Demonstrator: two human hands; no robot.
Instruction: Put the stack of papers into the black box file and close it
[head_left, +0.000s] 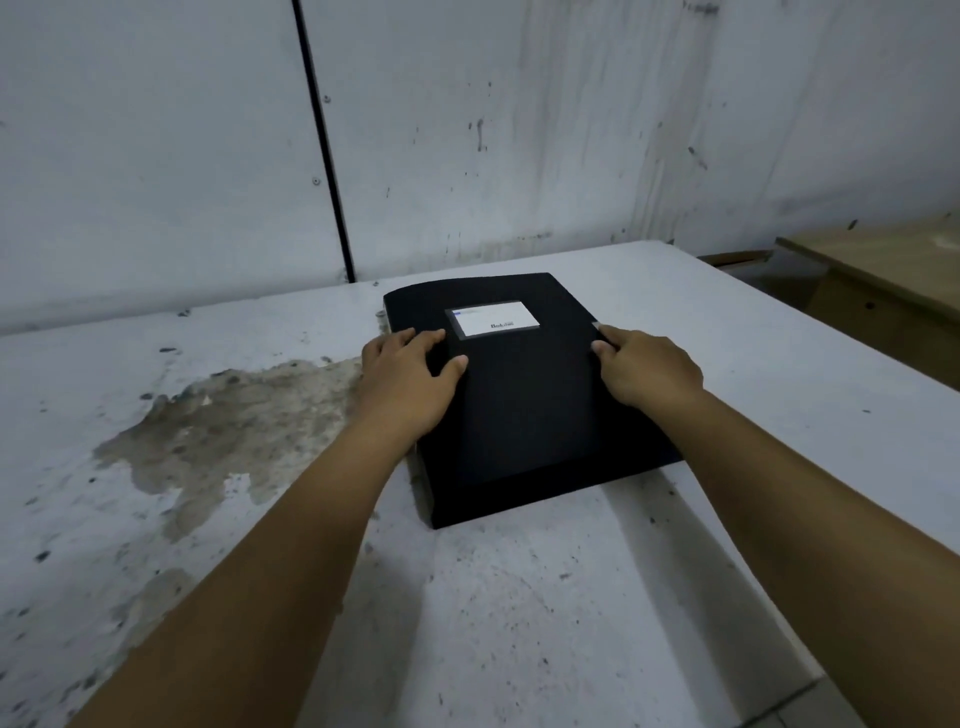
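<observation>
The black box file (524, 410) lies flat on the white table (519, 597), lid down, with a white label (493, 319) near its far end. My left hand (405, 384) rests flat on the lid's left side, fingers spread. My right hand (644, 371) grips the file's right edge, fingers curled around a small tab there. No papers are in sight; a thin pale strip shows along the file's left edge.
The table is stained brown (223, 426) to the left of the file. A scuffed white wall (467, 130) stands right behind the table. A wooden bench or desk (893, 291) sits off to the right, past the table's edge.
</observation>
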